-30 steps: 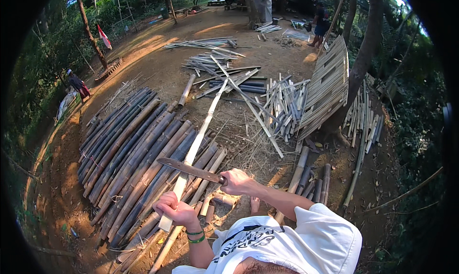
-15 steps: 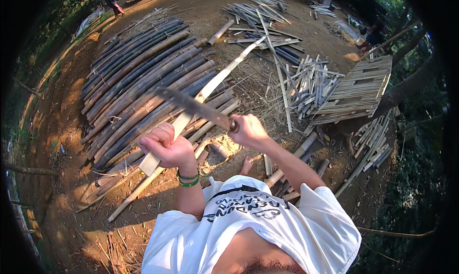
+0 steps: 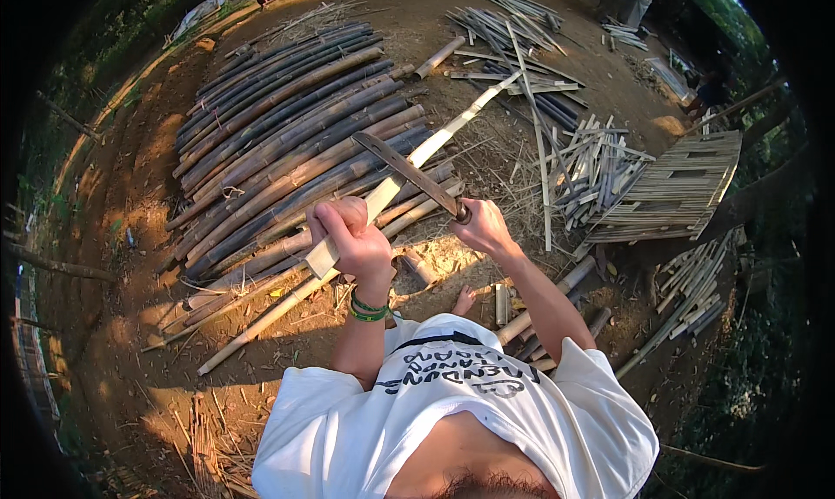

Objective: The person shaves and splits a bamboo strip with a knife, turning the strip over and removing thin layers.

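A long pale split bamboo strip point(image 3: 444, 136) slants from near my body up toward the far right. My left hand point(image 3: 350, 232) is closed around it close to its near end, and a green bracelet circles that wrist. In my right hand point(image 3: 485, 227) is the handle of a machete point(image 3: 405, 169). Its dark blade lies across the strip just beyond my left fist, the tip pointing far left. Whether the edge bites into the bamboo I cannot tell.
A big stack of dark bamboo poles point(image 3: 287, 142) fills the ground ahead and left. Split slats point(image 3: 591, 168) lie heaped at right, beside a slatted bamboo panel point(image 3: 674, 186). A bare foot point(image 3: 464, 301) shows below my right hand. People are far off at the top left and right.
The machete blade was blurred and is now sharp, angled more steeply across the strip. My left fist and the strip sit further right in view, as the whole scene has shifted.
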The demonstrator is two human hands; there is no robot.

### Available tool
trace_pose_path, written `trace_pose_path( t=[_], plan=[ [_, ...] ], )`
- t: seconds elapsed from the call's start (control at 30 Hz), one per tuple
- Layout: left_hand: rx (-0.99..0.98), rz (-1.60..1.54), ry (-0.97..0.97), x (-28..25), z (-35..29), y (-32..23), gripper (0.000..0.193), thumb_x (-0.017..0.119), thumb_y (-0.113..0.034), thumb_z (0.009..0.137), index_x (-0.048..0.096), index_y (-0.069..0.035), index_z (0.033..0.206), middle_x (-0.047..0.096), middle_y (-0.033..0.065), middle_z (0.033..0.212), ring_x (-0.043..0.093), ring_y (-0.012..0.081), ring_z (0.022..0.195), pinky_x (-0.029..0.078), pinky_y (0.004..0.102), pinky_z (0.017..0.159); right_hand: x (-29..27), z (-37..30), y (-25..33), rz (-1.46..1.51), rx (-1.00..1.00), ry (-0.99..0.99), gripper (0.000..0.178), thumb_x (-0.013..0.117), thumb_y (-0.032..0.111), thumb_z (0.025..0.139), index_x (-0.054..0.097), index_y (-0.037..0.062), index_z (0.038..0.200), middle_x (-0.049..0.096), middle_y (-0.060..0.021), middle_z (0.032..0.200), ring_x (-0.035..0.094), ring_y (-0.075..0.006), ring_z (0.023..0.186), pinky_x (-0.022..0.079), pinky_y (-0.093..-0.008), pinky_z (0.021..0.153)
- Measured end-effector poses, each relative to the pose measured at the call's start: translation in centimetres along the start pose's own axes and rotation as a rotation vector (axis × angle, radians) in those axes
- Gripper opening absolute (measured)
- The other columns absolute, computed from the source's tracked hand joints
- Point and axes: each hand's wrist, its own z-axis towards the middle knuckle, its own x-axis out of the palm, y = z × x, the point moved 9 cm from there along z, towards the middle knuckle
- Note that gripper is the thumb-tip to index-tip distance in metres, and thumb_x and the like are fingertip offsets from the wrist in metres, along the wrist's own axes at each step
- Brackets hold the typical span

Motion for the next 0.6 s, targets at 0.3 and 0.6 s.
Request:
trace_pose_path(
  t=[0.3, 0.6],
  plan=[
    [0.196, -0.136, -0.179, -2.7, 2.0, -9.4, 0.043, 0.035, -0.025, 0.110, 0.027, -0.014, 0.069, 0.019, -0.0049, 0.054, 0.011, 0.0079, 0.048, 0.015, 0.0271, 0.048, 0.7, -0.3, -3.6, 0.007, 0.194, -0.053, 0.028, 0.065, 0.021, 0.074, 0.064, -0.0039, 0.085, 0.065, -0.0209, 0.064, 0.067, -0.0357, 0.063, 0.052, -0.0462, 0.068],
    [0.200, -0.211, 0.283, -0.4, 2.5, -9.5, 0.032, 0.039, -0.027, 0.108, 0.033, -0.014, 0.079, 0.023, -0.0049, 0.052, 0.014, 0.0079, 0.047, 0.019, 0.0286, 0.051, 3.3, -1.2, 0.5, 0.858, 0.079, 0.019, 0.022, 0.073, 0.019, 0.085, 0.067, -0.0001, 0.094, 0.066, -0.0027, 0.073, 0.057, -0.0090, 0.063, 0.046, -0.0277, 0.059]
  ],
)
